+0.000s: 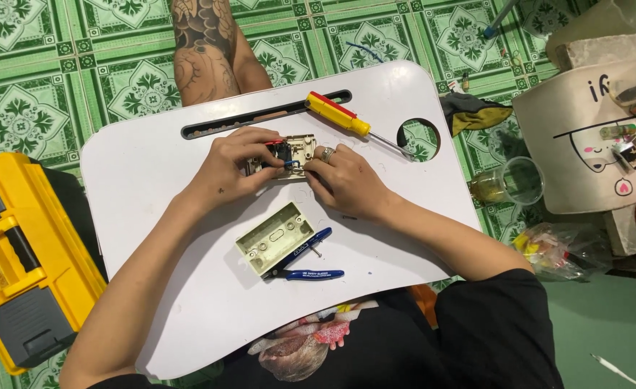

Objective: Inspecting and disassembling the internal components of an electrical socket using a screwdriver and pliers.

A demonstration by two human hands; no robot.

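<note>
White lap tray — left hand, right hand both clamped on switch plate between them.

Probably a home floor: green patterned tiles, white lap table, yellow toolbox.
</note>
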